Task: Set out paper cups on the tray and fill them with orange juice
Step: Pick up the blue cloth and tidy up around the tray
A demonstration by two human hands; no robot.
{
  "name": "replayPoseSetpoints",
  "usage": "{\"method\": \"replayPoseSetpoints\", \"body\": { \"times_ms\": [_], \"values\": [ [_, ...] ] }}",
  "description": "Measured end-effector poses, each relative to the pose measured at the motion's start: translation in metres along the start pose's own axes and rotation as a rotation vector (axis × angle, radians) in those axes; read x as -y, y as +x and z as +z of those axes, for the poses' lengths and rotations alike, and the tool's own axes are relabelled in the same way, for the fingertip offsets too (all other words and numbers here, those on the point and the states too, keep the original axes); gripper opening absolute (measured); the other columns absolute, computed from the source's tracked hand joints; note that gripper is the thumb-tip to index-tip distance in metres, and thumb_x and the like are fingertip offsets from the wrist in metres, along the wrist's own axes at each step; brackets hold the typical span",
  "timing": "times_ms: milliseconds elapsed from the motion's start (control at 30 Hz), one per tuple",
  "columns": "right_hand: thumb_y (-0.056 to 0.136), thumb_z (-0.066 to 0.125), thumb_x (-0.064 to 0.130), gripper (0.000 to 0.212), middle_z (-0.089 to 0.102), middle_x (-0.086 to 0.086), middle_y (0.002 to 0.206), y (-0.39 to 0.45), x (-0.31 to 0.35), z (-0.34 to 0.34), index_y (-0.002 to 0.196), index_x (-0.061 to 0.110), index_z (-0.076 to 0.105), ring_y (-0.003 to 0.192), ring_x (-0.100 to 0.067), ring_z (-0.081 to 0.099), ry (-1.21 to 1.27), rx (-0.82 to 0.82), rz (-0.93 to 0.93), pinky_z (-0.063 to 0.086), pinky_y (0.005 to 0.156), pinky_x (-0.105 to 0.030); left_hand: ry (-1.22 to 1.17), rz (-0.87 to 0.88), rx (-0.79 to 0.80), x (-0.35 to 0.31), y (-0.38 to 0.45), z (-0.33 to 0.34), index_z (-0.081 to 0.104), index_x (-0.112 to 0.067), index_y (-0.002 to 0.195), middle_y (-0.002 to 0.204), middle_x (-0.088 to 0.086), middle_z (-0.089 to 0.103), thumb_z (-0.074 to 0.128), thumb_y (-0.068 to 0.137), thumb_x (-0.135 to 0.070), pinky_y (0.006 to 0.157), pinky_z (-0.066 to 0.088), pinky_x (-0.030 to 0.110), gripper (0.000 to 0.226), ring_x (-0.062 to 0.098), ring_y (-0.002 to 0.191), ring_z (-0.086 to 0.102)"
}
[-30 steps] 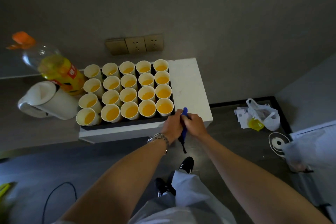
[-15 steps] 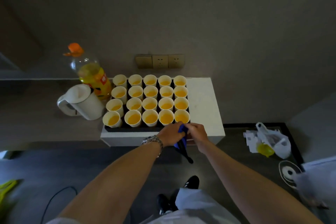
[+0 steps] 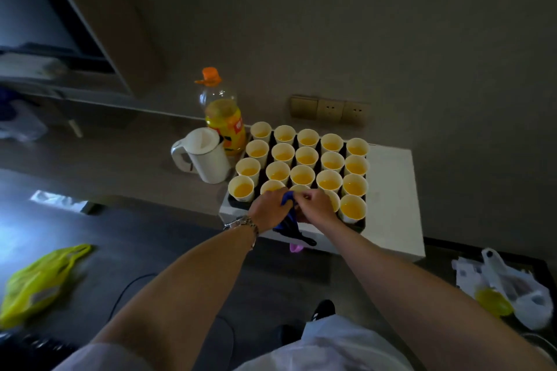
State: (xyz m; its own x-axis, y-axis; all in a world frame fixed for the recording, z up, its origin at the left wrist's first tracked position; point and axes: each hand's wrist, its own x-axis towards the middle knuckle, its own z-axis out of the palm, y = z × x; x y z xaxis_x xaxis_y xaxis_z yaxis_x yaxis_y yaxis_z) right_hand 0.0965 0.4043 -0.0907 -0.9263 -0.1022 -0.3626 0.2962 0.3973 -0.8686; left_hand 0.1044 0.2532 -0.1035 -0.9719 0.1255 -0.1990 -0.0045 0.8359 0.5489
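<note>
Dim grey walls and a dark floor surround a low white table (image 3: 391,190) set against the wall, below a row of gold wall sockets (image 3: 330,108). On the table sits a dark tray (image 3: 238,204) packed with paper cups (image 3: 304,156), five across and four deep, and every cup that can be seen holds orange juice. Just left of the tray stand a white jug (image 3: 205,156) and, behind it, a capped juice bottle (image 3: 224,123) with juice left in its lower part.

Both arms reach forward to the near edge of the tray. The left hand (image 3: 268,209), with a metal watch (image 3: 244,224) at the wrist, curls its fingers round a blue cloth-like thing (image 3: 287,214) with a dark strap hanging down. The right hand (image 3: 316,206) pinches the top of the same blue thing from the other side. The two hands touch it together and hide parts of two front cups.

Compared with a second ago, the hands are a little further forward, now over the front row of cups rather than at the table's bare edge, and the blue thing looks more bunched and pulled open. The view has also swung left, so a yellow bag (image 3: 39,280) on the floor now shows. No cup or bottle has moved. With all cups set out and filled, the task looks finished; the hands are busy with something apart from it.
</note>
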Motion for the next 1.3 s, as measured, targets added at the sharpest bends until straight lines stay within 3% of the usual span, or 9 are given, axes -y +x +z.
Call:
{"method": "replayPoseSetpoints", "body": {
  "times_ms": [67, 200, 367, 600, 733, 867, 1000, 1167, 1300],
  "values": [
    [0.099, 0.059, 0.026, 0.031, 0.070, -0.010, 0.074, 0.008, 0.009, 0.012, 0.082, 0.002, 0.070, 0.069, -0.020, 0.070, -0.061, 0.029, -0.044, 0.056, 0.051, -0.026, 0.004, -0.027, -0.047, 0.013, -0.002, -0.009, 0.060, -0.023, 0.124, 0.099, 0.006, 0.070, 0.050, 0.104, -0.029, 0.074, 0.057, 0.042, 0.024, 0.026, 0.088, 0.068],
    [0.098, 0.057, 0.032, 0.034, 0.072, -0.007, 0.073, 0.026, 0.025, 0.033, 0.077, 0.010, 0.072, 0.074, -0.023, 0.070, -0.127, 0.098, -0.115, 0.057, 0.065, -0.039, -0.010, -0.125, -0.167, 0.040, -0.003, -0.026, 0.061, -0.021, 0.117, 0.098, 0.007, 0.070, 0.051, 0.103, -0.031, 0.073, 0.057, 0.042, 0.020, 0.027, 0.087, 0.067],
    [0.096, 0.060, 0.025, 0.034, 0.063, 0.005, 0.056, 0.050, 0.042, 0.063, 0.065, 0.013, 0.067, 0.057, -0.010, 0.060, -0.117, 0.197, -0.181, 0.045, 0.056, -0.030, -0.009, -0.240, -0.393, 0.061, -0.005, -0.048, 0.056, -0.015, 0.120, 0.096, 0.008, 0.069, 0.052, 0.104, -0.029, 0.069, 0.055, 0.040, 0.021, 0.027, 0.081, 0.066],
    [0.097, 0.058, 0.020, 0.026, 0.074, -0.013, 0.073, 0.083, 0.068, 0.092, 0.082, 0.004, 0.072, 0.067, -0.025, 0.073, -0.077, 0.362, -0.193, 0.061, 0.062, -0.039, 0.021, -0.366, -0.558, 0.092, -0.007, -0.078, 0.048, -0.016, 0.123, 0.086, 0.003, 0.069, 0.048, 0.106, -0.028, 0.059, 0.049, 0.025, 0.021, 0.015, 0.066, 0.062],
    [0.097, 0.056, 0.016, 0.025, 0.074, -0.013, 0.070, 0.086, 0.078, 0.100, 0.086, -0.001, 0.070, 0.059, -0.020, 0.072, -0.084, 0.440, -0.161, 0.058, 0.052, -0.031, 0.058, -0.451, -0.652, 0.109, -0.012, -0.084, 0.051, -0.016, 0.126, 0.085, 0.002, 0.068, 0.049, 0.105, -0.028, 0.072, 0.057, 0.036, 0.024, 0.019, 0.070, 0.064],
    [0.096, 0.058, 0.017, 0.027, 0.071, -0.006, 0.072, 0.092, 0.085, 0.107, 0.080, 0.000, 0.070, 0.061, -0.004, 0.062, -0.157, 0.397, -0.271, 0.047, 0.056, -0.021, 0.102, -0.477, -0.662, 0.127, -0.011, -0.087, 0.054, -0.018, 0.122, 0.097, 0.003, 0.068, 0.053, 0.103, -0.028, 0.087, 0.053, 0.042, 0.021, 0.021, 0.088, 0.063],
    [0.098, 0.058, 0.018, 0.026, 0.068, 0.003, 0.068, 0.100, 0.092, 0.114, 0.074, 0.012, 0.066, 0.060, 0.001, 0.066, -0.117, 0.391, -0.288, 0.046, 0.052, -0.012, 0.117, -0.441, -0.591, 0.142, -0.004, -0.086, 0.058, -0.016, 0.123, 0.114, 0.005, 0.066, 0.056, 0.103, -0.023, 0.085, 0.050, 0.036, 0.022, 0.023, 0.106, 0.059],
    [0.098, 0.056, 0.019, 0.022, 0.073, -0.006, 0.070, 0.117, 0.100, 0.123, 0.085, 0.008, 0.069, 0.066, -0.021, 0.072, -0.065, 0.347, -0.233, 0.062, 0.066, -0.038, 0.153, -0.394, -0.431, 0.157, 0.015, -0.087, 0.057, -0.013, 0.135, 0.136, 0.007, 0.060, 0.061, 0.100, -0.015, 0.096, 0.054, 0.041, 0.035, 0.027, 0.125, 0.054],
    [0.095, 0.056, 0.026, 0.022, 0.072, -0.002, 0.065, 0.129, 0.104, 0.131, 0.082, 0.014, 0.069, 0.066, -0.022, 0.072, -0.092, 0.282, -0.218, 0.062, 0.070, -0.044, 0.181, -0.339, -0.406, 0.169, 0.029, -0.091, 0.070, -0.010, 0.117, 0.127, 0.010, 0.066, 0.067, 0.093, -0.008, 0.091, 0.058, 0.043, 0.024, 0.032, 0.118, 0.062]
  ]
}}
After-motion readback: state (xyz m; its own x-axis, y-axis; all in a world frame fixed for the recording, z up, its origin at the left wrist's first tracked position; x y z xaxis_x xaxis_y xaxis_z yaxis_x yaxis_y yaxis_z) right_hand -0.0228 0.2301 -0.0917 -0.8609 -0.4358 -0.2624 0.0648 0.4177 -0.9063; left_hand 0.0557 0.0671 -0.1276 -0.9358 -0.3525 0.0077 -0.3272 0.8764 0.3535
